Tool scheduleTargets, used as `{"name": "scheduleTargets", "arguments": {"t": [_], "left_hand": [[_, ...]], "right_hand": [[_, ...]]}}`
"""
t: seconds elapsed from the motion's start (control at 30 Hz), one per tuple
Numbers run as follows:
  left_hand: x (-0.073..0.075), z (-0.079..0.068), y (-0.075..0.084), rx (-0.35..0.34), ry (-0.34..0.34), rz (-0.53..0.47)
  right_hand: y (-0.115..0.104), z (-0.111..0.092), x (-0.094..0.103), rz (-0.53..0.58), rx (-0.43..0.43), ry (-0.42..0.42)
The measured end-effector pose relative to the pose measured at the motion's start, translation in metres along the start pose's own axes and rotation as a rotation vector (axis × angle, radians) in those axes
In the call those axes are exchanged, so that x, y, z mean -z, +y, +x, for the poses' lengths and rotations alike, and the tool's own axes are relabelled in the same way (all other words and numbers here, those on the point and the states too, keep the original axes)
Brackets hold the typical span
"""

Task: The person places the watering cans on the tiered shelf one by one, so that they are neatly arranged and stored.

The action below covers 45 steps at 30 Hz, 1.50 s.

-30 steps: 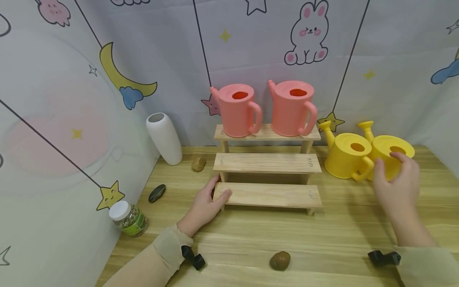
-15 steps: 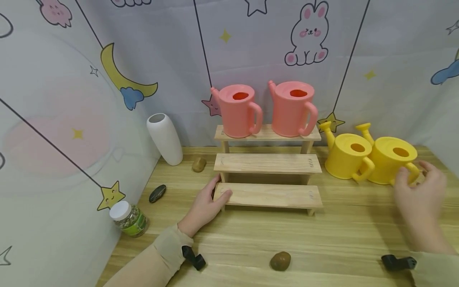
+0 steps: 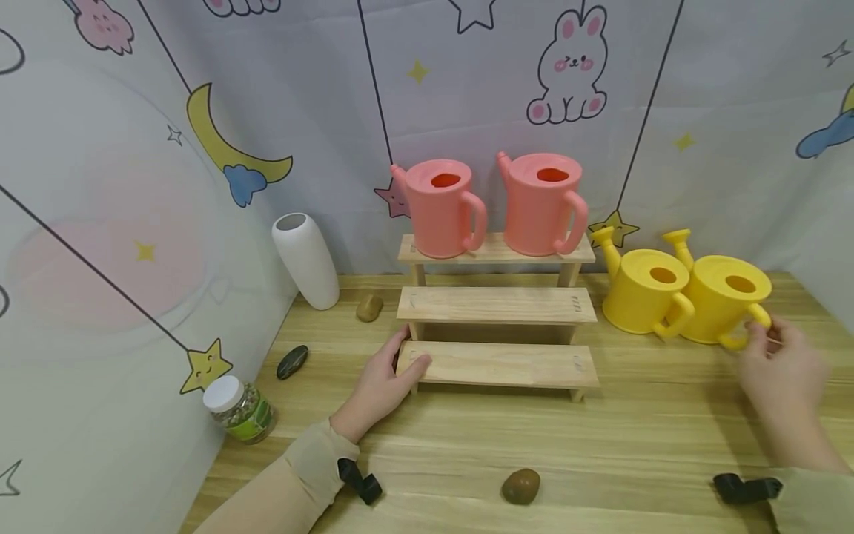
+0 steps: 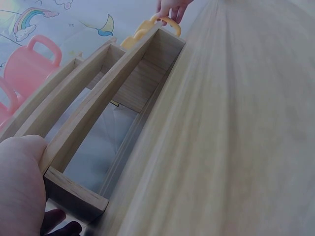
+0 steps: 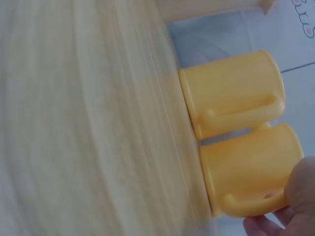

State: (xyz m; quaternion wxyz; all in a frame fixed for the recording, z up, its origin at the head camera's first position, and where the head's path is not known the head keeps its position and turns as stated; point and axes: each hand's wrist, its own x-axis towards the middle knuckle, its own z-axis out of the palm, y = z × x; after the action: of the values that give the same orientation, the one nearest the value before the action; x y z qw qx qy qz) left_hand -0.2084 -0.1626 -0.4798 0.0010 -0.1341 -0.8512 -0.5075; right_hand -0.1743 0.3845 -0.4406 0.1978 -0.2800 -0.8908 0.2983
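Note:
A three-step wooden shelf point(image 3: 497, 363) stands mid-table, and my left hand point(image 3: 380, 386) grips the left end of its lowest step, thumb on top. Two pink watering cans point(image 3: 440, 211) stand side by side on the top step. To the right of the shelf are two yellow watering cans, a nearer-left one point(image 3: 643, 293) and a rightmost one point(image 3: 720, 304). My right hand point(image 3: 787, 363) pinches the handle of the rightmost can between thumb and fingers. In the right wrist view that can point(image 5: 251, 167) sits upright on the table, its handle partly covered by the hand.
A white vase point(image 3: 307, 259) stands at the back left, near a brown stone point(image 3: 369, 307) and a black stone point(image 3: 292, 361). A jar with a white lid point(image 3: 240, 408) is at the left wall. Another brown stone point(image 3: 521, 486) lies at the front.
My right hand has moved right from over the rightmost yellow can to its handle and closed on it. That can shows a slight turn. My left hand has stayed on the shelf.

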Motion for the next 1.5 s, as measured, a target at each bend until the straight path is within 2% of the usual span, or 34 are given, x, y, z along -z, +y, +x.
{"name": "scheduleTargets", "arguments": {"t": [0.1, 0.2, 0.4, 0.47, 0.53, 0.6, 0.67, 0.8, 0.93, 1.07, 1.13, 1.27, 1.37, 1.5], "left_hand": [[0.000, 0.000, 0.001, -0.006, 0.004, 0.006], [0.000, 0.000, 0.002, -0.009, 0.004, 0.020], [0.000, 0.000, 0.002, -0.011, 0.002, -0.001], [0.000, 0.000, 0.001, -0.012, 0.004, -0.008], [0.000, 0.000, 0.001, -0.014, 0.005, -0.009], [0.000, 0.000, 0.001, -0.017, 0.007, -0.011], [0.000, 0.000, 0.002, -0.020, 0.006, -0.010], [0.001, 0.000, 0.002, -0.026, -0.007, -0.012], [0.001, -0.001, 0.003, -0.029, -0.013, -0.004], [0.000, -0.002, 0.004, -0.013, -0.014, 0.005], [0.001, -0.002, 0.004, -0.006, -0.016, 0.002], [0.001, -0.001, 0.004, -0.008, -0.017, -0.001], [0.001, -0.001, 0.004, -0.013, -0.015, -0.002], [0.001, -0.002, 0.005, -0.013, -0.012, -0.007]], "right_hand": [[0.003, 0.000, 0.001, -0.009, 0.030, -0.032], [0.005, 0.000, 0.001, -0.003, 0.026, -0.037], [0.002, -0.001, 0.001, 0.040, -0.070, -0.009], [-0.002, -0.002, 0.001, 0.076, -0.111, 0.031], [-0.008, -0.004, 0.004, 0.156, -0.139, 0.076], [-0.014, -0.007, 0.009, 0.245, -0.121, 0.133], [-0.023, -0.011, 0.015, 0.350, -0.078, 0.176], [-0.046, -0.026, 0.028, 0.463, 0.035, 0.225], [-0.071, -0.044, 0.035, 0.496, 0.150, 0.299], [-0.091, -0.063, 0.041, 0.544, 0.305, 0.359], [-0.102, -0.073, 0.046, 0.623, 0.415, 0.363], [-0.129, -0.096, 0.055, 0.813, 0.581, 0.353], [-0.145, -0.113, 0.057, 0.901, 0.637, 0.332], [-0.154, -0.131, 0.053, 0.901, 0.695, 0.290]]}}
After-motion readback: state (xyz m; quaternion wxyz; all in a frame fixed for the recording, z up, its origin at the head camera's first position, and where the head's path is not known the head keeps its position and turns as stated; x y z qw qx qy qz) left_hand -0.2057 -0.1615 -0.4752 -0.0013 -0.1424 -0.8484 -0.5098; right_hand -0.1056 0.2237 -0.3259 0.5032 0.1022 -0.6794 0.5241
